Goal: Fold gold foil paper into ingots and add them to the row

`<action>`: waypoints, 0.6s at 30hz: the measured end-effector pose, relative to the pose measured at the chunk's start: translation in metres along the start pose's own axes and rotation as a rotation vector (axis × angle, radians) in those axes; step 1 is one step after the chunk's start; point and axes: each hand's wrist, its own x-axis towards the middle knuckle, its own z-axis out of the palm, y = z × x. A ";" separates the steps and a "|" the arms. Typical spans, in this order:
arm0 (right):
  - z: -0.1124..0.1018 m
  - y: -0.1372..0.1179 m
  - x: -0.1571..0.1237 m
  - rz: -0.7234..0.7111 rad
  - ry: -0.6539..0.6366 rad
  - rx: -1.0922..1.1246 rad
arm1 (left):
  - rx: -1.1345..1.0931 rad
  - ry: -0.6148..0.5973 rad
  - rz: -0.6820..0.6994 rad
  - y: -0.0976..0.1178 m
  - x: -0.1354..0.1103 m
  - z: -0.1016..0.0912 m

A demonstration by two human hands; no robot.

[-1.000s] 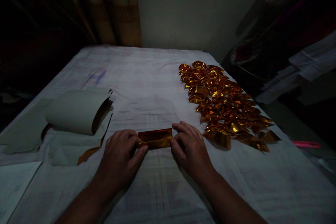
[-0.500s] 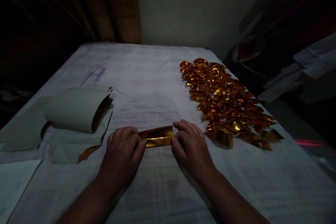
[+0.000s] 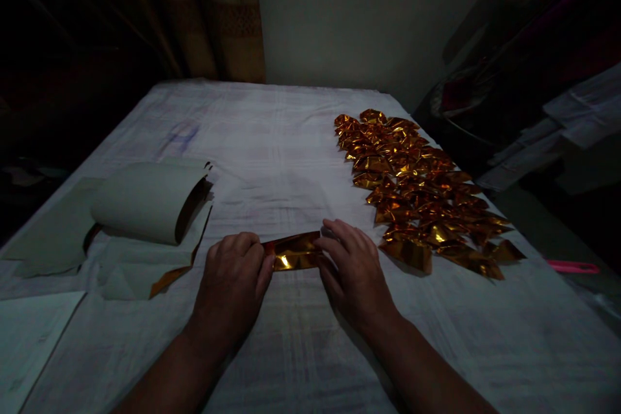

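Note:
A narrow folded strip of gold foil paper (image 3: pixel 295 251) lies between my hands, low over the cloth-covered table. Its left end is gripped by my left hand (image 3: pixel 235 272), thumb in front and fingers curled behind. At the other end, my right hand (image 3: pixel 356 268) pinches the strip's edge between thumb and fingers. To the right of that hand lie rows of folded gold foil pieces (image 3: pixel 407 174), overlapping one another. Left of my left hand sits a stack of pale-backed foil sheets (image 3: pixel 143 204), its top sheets curling over.
A white plaid cloth (image 3: pixel 272 142) covers the table. A pale flat sheet (image 3: pixel 36 343) lies at the near left corner. Past the right edge is a pink handle (image 3: pixel 573 266). A wall (image 3: pixel 369 19) and a curtain (image 3: pixel 237 19) stand behind the table.
The strip's surface has shifted: the bright crease along its front is now a smaller glint. My left hand has moved slightly right, its thumb turned more upright; the view has shifted a little.

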 end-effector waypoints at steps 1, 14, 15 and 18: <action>-0.001 -0.001 0.000 -0.037 -0.019 -0.019 | 0.004 0.000 0.002 0.000 0.000 0.000; -0.005 -0.020 -0.015 -0.040 -0.265 -0.175 | -0.023 0.191 0.063 0.007 -0.011 -0.005; -0.005 -0.019 -0.015 -0.041 -0.266 -0.176 | -0.031 0.218 0.119 0.011 -0.015 -0.006; -0.006 -0.018 -0.015 -0.039 -0.272 -0.171 | -0.082 0.146 0.261 0.025 -0.022 -0.007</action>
